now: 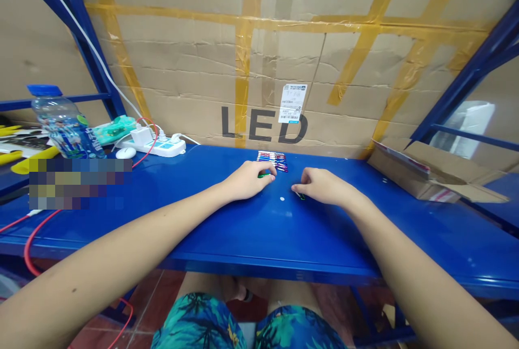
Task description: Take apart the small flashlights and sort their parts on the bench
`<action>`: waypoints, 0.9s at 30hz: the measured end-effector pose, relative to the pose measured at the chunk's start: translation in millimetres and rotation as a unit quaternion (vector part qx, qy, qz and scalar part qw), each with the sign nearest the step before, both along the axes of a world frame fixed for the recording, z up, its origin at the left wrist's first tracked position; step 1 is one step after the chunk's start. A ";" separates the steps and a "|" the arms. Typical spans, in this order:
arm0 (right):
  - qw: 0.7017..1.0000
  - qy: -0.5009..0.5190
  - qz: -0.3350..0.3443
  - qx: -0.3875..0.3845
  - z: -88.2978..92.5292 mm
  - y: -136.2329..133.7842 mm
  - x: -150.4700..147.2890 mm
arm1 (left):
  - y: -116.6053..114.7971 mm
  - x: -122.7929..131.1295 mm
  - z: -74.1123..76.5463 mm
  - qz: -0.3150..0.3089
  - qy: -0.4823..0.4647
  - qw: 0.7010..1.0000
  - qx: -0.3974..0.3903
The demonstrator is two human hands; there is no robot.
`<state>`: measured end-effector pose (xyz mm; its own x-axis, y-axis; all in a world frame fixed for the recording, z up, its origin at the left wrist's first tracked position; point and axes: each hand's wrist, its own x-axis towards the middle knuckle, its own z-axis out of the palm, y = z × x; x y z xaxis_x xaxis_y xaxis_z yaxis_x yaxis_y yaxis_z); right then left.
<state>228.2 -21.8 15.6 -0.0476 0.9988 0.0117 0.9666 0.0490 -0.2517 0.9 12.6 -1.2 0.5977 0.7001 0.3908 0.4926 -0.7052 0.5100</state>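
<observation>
My left hand (pixel 253 180) rests low over the blue table, its fingers curled around a small shiny green piece (pixel 264 175) that is mostly hidden. To its right, my right hand (pixel 322 186) pinches another small green piece (pixel 301 196), dark and slim, close to the tabletop. Just beyond my left fingers lies a tidy row of thin shiny sticks (pixel 273 160) in red, silver and blue. Between the hands sits a small white disc (pixel 282 199). The exact kind of the green pieces is too small to tell.
On the left stand a water bottle (pixel 67 122) and a white power strip (pixel 162 145) with plugs and a red cable (pixel 30 246). An open cardboard box (pixel 430 176) lies at the right. A large taped cardboard panel (pixel 194 68) marked LED closes the back.
</observation>
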 end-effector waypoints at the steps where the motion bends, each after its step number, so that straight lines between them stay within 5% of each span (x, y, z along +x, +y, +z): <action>1: 1.000 -0.010 0.000 -0.019 0.6 -0.8 0.0 | -0.6 -0.1 0.2 0.000 0.002 1.000 -0.001; 5: 0.997 -0.009 0.051 -0.049 1.3 -4.3 -2.1 | -3.0 0.1 1.3 0.000 0.005 1.000 0.001; 12: 0.979 0.000 0.197 0.053 -9.6 -4.6 -14.1 | -5.4 1.0 1.4 -0.003 0.015 1.000 -0.002; 19: 0.964 0.168 0.202 0.042 -21.7 2.3 -22.4 | -8.2 3.1 0.5 -0.061 0.015 0.998 -0.031; 22: 0.917 0.342 0.201 -0.038 -19.5 0.3 -25.0 | -8.9 3.9 2.2 -0.074 -0.012 0.997 -0.032; 27: 0.774 0.591 0.158 -0.164 -15.1 -3.9 -29.1 | -7.1 5.1 3.8 -0.033 -0.043 0.998 -0.015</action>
